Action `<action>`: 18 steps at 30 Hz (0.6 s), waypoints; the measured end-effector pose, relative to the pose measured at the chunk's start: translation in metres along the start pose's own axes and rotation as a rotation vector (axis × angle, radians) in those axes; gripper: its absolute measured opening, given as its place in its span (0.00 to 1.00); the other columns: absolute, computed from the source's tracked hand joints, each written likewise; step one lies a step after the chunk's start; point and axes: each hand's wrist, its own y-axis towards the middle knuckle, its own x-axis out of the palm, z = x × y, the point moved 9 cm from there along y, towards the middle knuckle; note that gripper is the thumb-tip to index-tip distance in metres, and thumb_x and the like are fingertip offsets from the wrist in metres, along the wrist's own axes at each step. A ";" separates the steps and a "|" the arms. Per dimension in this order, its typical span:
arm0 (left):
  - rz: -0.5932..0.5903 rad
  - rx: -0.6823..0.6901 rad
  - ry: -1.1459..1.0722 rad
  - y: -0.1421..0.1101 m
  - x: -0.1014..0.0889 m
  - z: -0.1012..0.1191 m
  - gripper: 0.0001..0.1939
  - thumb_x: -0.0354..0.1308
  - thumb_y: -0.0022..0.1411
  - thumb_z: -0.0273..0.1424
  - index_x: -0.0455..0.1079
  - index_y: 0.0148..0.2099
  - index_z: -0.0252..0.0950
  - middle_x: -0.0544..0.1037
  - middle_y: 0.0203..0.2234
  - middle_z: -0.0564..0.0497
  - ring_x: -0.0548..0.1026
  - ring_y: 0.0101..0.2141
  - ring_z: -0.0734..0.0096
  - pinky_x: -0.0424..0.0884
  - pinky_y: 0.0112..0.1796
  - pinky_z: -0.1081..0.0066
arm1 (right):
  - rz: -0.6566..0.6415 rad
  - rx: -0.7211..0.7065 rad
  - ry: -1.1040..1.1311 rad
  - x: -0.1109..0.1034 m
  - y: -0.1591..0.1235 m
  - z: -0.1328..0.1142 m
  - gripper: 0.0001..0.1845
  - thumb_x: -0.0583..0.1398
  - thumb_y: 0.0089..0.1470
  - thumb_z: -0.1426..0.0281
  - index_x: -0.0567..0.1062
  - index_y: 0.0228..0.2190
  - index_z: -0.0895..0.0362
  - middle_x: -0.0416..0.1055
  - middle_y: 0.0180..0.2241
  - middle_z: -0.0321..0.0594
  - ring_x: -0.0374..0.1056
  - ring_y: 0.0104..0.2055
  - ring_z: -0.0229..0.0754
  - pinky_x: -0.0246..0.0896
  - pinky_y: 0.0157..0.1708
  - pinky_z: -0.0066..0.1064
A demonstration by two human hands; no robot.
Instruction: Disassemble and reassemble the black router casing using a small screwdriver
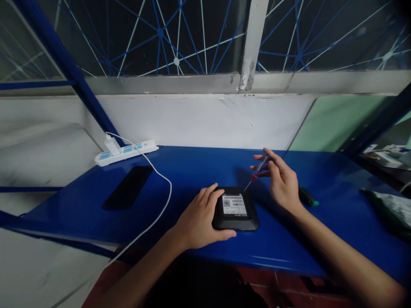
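Observation:
A flat black device with rounded corners [252, 219] lies on the blue table, its white printed label [234, 205] with a square code facing up. My left hand [202, 214] grips its left side, fingers over the far edge and thumb along the near edge. Between the fingertips of my right hand [281, 182] is a screwdriver [260, 167] with a clear purplish handle and a red collar. Its thin shaft slants down to the left, and the tip is at the device's far right corner. Whether the tip sits in a screw is too small to tell.
A dark flat slab [128, 188] lies to the left, near a white power strip [128, 153] with a plugged-in charger. The white cable [170, 188] loops across the table. Right of my right hand are a green-and-black object [308, 196] and a dark green bag [390, 209].

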 end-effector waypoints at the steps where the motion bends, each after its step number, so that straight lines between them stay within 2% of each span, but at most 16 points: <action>1: 0.003 0.002 -0.006 0.000 0.000 0.000 0.50 0.69 0.49 0.52 0.52 0.66 0.37 0.56 0.67 0.34 0.57 0.64 0.37 0.61 0.59 0.39 | 0.007 -0.002 -0.011 -0.001 0.000 0.000 0.23 0.51 0.66 0.61 0.68 0.59 0.52 0.76 0.47 0.46 0.78 0.39 0.45 0.78 0.34 0.40; 4: 0.012 0.009 -0.009 0.000 0.000 0.000 0.51 0.68 0.49 0.53 0.52 0.66 0.38 0.56 0.67 0.34 0.57 0.64 0.37 0.61 0.59 0.39 | 0.022 -0.031 -0.058 -0.001 0.002 -0.002 0.21 0.55 0.64 0.62 0.70 0.56 0.53 0.76 0.39 0.43 0.77 0.35 0.43 0.77 0.32 0.37; 9: 0.009 0.010 -0.013 0.000 0.001 -0.001 0.50 0.68 0.49 0.53 0.52 0.66 0.37 0.56 0.67 0.34 0.57 0.64 0.37 0.61 0.59 0.38 | 0.047 -0.062 -0.118 -0.002 0.003 -0.009 0.17 0.60 0.61 0.60 0.73 0.50 0.51 0.67 0.28 0.34 0.69 0.26 0.37 0.73 0.28 0.34; 12: 0.024 0.024 -0.022 0.000 0.000 0.000 0.50 0.67 0.50 0.54 0.51 0.67 0.39 0.56 0.66 0.35 0.58 0.64 0.36 0.61 0.58 0.37 | 0.025 -0.021 -0.090 -0.001 0.002 -0.006 0.19 0.57 0.63 0.58 0.72 0.52 0.51 0.73 0.37 0.40 0.74 0.31 0.40 0.74 0.32 0.37; 15: 0.018 0.015 -0.021 0.000 0.000 0.000 0.51 0.67 0.49 0.55 0.52 0.67 0.39 0.56 0.66 0.34 0.58 0.64 0.36 0.61 0.58 0.37 | 0.002 0.020 -0.027 0.001 0.001 0.000 0.22 0.54 0.65 0.59 0.68 0.58 0.49 0.73 0.49 0.44 0.77 0.37 0.43 0.76 0.38 0.41; 18: -0.004 0.000 -0.009 0.000 0.002 0.000 0.52 0.68 0.48 0.54 0.52 0.66 0.37 0.56 0.67 0.33 0.58 0.64 0.36 0.62 0.58 0.39 | 0.017 0.012 -0.045 -0.001 0.003 0.002 0.24 0.60 0.61 0.60 0.69 0.57 0.50 0.75 0.40 0.41 0.77 0.35 0.43 0.76 0.39 0.42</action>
